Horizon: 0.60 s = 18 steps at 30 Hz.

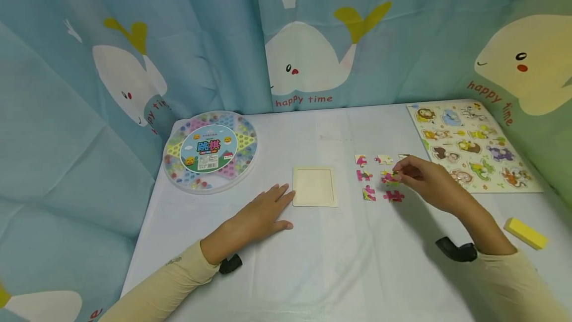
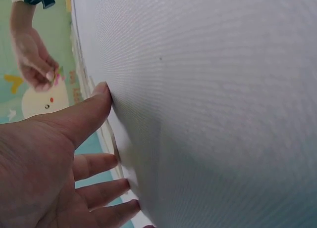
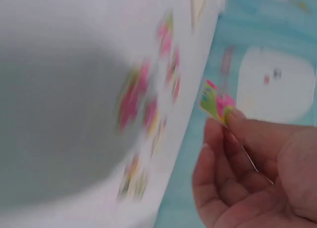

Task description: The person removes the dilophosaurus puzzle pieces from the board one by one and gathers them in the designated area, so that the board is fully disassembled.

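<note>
My right hand point(image 1: 426, 183) pinches a jigsaw piece point(image 3: 215, 100), pink, green and yellow, between thumb and fingers. It is held up over the right side of the table, above several loose pink jigsaw pieces point(image 1: 369, 194) laid out in rough columns. My left hand point(image 1: 265, 215) rests on the white cloth with its fingers spread, fingertips right at the left edge of a square wooden puzzle tray point(image 1: 315, 188). The tray's pale base is bare. In the left wrist view, the thumb and fingertips touch the cloth.
A round Chinese checkers set point(image 1: 210, 183) stands at the back left. An animal picture board point(image 1: 473, 153) lies at the back right, with a yellow block point(image 1: 526, 233) nearer me. A blue whale-print curtain point(image 1: 214, 39) hangs behind the white table point(image 1: 313, 272).
</note>
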{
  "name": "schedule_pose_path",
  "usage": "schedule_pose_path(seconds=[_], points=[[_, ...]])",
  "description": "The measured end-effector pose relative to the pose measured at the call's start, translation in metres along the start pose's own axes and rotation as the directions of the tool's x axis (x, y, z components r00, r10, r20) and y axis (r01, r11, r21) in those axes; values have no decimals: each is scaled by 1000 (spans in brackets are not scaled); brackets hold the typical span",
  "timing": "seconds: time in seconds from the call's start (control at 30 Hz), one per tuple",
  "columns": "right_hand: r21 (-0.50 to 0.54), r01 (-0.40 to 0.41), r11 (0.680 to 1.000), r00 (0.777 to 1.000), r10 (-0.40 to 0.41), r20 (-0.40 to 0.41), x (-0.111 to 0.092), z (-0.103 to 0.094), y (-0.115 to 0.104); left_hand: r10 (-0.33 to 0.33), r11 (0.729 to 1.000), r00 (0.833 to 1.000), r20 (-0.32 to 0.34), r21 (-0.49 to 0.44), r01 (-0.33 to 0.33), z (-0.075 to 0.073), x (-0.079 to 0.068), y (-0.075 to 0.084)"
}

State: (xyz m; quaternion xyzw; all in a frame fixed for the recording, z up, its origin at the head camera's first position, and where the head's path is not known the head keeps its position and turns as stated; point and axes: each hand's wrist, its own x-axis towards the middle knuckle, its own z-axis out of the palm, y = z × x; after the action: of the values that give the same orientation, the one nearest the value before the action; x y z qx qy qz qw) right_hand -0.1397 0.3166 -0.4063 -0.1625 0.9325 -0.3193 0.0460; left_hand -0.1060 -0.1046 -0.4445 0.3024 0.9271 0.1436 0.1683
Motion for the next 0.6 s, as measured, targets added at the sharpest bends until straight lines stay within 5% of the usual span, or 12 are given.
schedule_pose_path(seconds=[0.27,0.47,0.6], points=[[12,2,1000,996,-3,95,-19,-30,47,5,1000,1000,-12,-9,-5,0,0,-1],[45,-4,999,988,-3,155,-20,-27,58,5,1000,1000,-11,-15,-5,1,0,-2],[-59,-56,997,986,64,151,-16,-20,59,8,1000,1000,-12,-20,-8,2,0,-2]])
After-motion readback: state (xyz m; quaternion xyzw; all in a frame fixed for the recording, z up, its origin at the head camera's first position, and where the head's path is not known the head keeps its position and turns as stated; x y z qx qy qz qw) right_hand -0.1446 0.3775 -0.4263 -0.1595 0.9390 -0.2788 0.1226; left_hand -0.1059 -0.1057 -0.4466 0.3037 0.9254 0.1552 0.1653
